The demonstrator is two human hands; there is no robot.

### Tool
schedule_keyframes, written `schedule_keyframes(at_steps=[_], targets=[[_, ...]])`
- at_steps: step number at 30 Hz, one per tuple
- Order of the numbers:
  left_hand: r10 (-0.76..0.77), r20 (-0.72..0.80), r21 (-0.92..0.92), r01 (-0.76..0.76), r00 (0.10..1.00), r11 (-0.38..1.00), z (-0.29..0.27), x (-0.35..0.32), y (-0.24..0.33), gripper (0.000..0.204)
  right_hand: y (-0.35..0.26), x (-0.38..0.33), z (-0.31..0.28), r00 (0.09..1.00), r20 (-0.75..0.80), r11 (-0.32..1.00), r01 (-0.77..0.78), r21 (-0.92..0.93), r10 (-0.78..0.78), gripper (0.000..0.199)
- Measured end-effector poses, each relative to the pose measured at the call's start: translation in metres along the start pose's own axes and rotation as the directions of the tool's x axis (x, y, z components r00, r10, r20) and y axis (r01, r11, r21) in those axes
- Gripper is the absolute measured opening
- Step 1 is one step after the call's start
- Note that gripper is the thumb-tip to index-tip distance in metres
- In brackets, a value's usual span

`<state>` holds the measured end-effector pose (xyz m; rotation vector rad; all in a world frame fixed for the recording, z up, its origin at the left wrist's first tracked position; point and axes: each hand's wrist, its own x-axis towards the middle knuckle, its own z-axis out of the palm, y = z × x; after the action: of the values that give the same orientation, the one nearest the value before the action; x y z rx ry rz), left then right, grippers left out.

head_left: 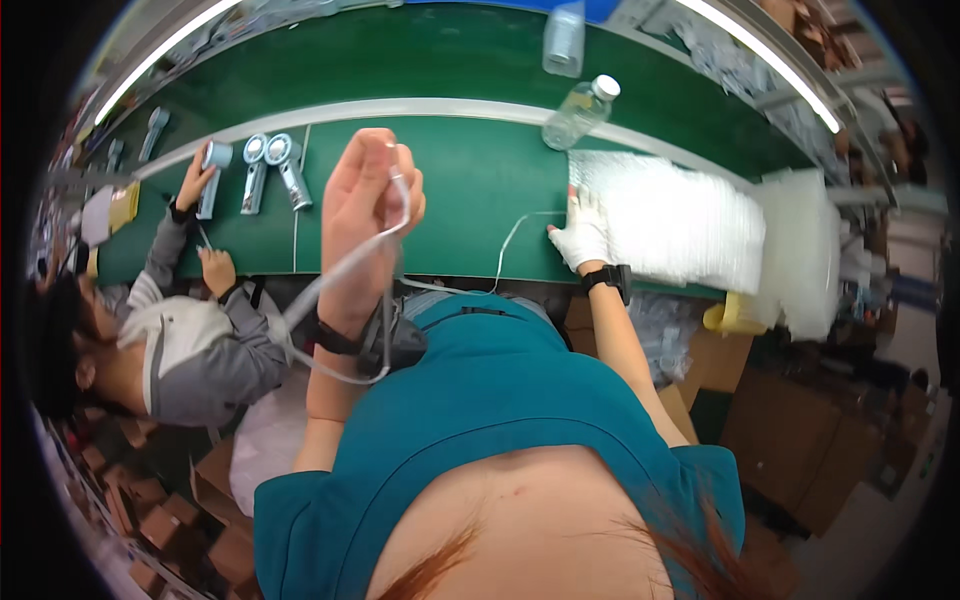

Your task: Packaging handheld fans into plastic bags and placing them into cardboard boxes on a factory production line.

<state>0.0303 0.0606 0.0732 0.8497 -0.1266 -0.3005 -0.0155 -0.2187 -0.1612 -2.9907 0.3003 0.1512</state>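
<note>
My left hand point(370, 195) is raised above the near edge of the green table, its fingers closed round the end of a white cable point(345, 262). The cable loops down past my wrist, where a black band sits. In a white glove with bare fingertips, my right hand point(580, 232) lies with fingers stretched along the left edge of a stack of bubble-wrap sheets point(685, 220). A thin white cord point(508, 240) curves from beside this hand down toward my lap. Another black band point(610, 282) is on my right wrist.
A clear bottle with a white cap point(580, 112) stands behind the bubble wrap, another clear bottle point(564, 42) farther back. White foam sheets point(800, 250) are at right. At left, a co-worker's hand point(196, 180) holds a pale blue device near two handheld fans point(287, 172).
</note>
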Motion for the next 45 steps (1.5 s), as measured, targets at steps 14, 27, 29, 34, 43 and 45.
schedule_keyframes(at_steps=[14,27,29,34,43,45], targets=[[-0.448,0.341,0.849,-0.475,0.826,-0.231,-0.072,0.069,-0.266,0.035,-0.035,-0.102,0.005,0.944,-0.163,0.903,-0.209,0.375,0.286,0.058],[-0.369,0.250,0.953,-0.160,0.895,0.259,-0.088,0.067,-0.148,0.021,-0.023,-0.083,-0.013,0.914,0.184,0.925,-0.377,0.048,0.362,0.069],[-0.208,0.225,0.887,-0.112,0.952,0.448,-0.080,0.058,-0.104,0.023,-0.021,-0.084,-0.012,0.904,0.177,0.913,-0.404,0.056,0.389,0.067],[-0.320,0.353,0.922,-0.270,0.879,0.277,-0.030,0.036,-0.046,0.018,-0.024,-0.085,-0.013,0.932,-0.086,0.868,-0.292,0.402,0.353,0.059],[-0.245,0.724,0.658,-0.538,0.645,0.526,0.071,0.008,-0.151,0.008,-0.074,-0.111,-0.088,0.960,-0.216,-0.508,0.278,0.816,0.178,0.071],[-0.249,0.786,0.612,-0.656,0.566,0.442,0.083,0.006,-0.166,0.009,-0.054,-0.127,-0.085,0.971,-0.050,-0.464,0.156,0.872,0.233,0.061]])
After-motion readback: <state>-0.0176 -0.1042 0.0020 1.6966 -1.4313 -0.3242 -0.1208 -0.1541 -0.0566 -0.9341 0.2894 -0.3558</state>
